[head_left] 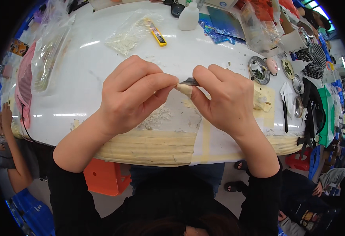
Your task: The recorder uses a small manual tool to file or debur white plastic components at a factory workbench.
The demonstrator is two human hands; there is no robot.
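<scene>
Above the near part of the white table (89,78), my two hands meet at the fingertips. My left hand (131,92) is closed in a pinch on something too small to make out. A thin dark blade (189,82) is gripped between the thumb and fingers of my right hand (229,96), its tip close to the left fingertips. Pale tape (185,90) wraps the right thumb. Under the hands lie whitish shavings (156,118). Beyond them are a clear plastic bag (125,41) with white bits and a narrow yellow case (158,34).
Pale tape strips (152,147) cover the table's near edge. A white bottle (188,17) and shiny blue sheets (223,23) stand at the back. To the right are round metal dishes (259,70) and a green bin (326,114). Other people sit at both sides.
</scene>
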